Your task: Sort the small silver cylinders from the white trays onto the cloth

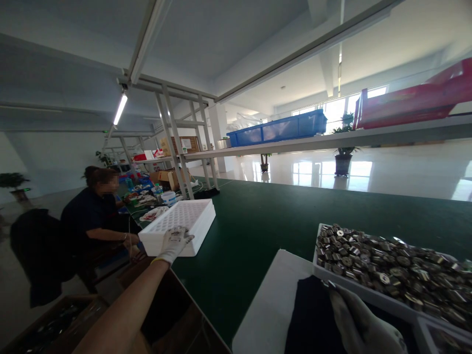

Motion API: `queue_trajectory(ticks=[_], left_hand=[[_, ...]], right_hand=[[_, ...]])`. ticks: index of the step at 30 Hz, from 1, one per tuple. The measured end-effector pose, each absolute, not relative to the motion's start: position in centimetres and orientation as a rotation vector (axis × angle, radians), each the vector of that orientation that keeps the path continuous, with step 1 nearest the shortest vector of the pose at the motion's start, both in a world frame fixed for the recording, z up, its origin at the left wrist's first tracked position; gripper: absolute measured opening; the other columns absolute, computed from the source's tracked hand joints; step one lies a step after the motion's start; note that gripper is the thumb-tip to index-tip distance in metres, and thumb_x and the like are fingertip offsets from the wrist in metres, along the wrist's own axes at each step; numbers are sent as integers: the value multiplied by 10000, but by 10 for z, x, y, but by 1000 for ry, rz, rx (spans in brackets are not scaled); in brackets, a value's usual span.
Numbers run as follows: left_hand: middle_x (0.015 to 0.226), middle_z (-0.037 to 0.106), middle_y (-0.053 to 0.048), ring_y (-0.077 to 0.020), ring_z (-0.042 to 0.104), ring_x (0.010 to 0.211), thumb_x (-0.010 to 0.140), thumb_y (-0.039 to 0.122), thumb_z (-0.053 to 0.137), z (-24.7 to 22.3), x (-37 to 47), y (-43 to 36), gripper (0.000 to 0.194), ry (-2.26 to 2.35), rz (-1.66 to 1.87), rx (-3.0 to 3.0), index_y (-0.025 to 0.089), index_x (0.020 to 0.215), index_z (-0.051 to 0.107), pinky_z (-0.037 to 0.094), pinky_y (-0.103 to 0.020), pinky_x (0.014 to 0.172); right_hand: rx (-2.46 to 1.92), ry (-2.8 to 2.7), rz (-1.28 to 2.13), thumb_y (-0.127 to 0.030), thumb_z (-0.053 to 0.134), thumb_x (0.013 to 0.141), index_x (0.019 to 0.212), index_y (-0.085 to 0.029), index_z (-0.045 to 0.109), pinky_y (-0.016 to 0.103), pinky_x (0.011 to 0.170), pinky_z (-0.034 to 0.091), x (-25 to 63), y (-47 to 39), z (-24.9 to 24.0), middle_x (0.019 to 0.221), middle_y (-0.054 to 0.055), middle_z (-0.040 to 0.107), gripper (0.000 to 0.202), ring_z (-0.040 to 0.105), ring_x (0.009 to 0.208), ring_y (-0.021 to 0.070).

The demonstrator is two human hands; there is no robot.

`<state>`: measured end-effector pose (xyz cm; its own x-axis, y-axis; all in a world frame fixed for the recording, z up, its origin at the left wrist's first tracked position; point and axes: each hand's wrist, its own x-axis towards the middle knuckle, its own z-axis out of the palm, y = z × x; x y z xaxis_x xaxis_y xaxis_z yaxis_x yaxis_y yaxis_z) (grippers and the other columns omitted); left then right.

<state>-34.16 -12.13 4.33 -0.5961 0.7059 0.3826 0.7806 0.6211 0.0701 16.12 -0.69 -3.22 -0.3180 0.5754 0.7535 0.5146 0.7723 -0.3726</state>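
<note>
My left hand [174, 244], in a white glove, is closed on the near edge of a stack of white trays [201, 227] with round pockets, on the green table. At the lower right my gloved right hand [356, 317] has its fingers pressed together at a small shiny metal piece [328, 283], above a dark cloth [308, 307]. Beside it stands a white bin [316, 263] heaped with short metal cylinders [396, 268]. The cloth lies on a pale board [273, 290].
A seated person [98, 211] works at the left beside the cluttered table end. Over the green table [254, 211] runs a shelf [287, 146] with a blue crate [276, 130] and a red bin [409, 105]. Cartons [62, 324] stand at the lower left.
</note>
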Motion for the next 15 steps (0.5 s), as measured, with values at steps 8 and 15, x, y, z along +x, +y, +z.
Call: queue_trajectory(ticks=[8, 15], left_hand=[[1358, 648, -104, -287, 671, 1172, 1011, 412, 689, 49, -348, -125, 408, -2534, -314, -1208, 173, 1337, 634, 599, -496, 985], [1354, 650, -104, -287, 672, 1172, 1011, 416, 688, 54, -348, -128, 407, -2528, -300, -1214, 171, 1332, 637, 597, -497, 989]], right_hand=[[-691, -1975, -64, -313, 507, 1081, 1145, -213, 767, 152, 584, 608, 160, -10, -28, 909, 45, 820, 286, 798, 701, 208], [-639, -1954, -83, -318, 469, 1103, 1105, -148, 764, 153, 566, 600, 155, -13, -19, 895, 86, 817, 341, 788, 660, 205]])
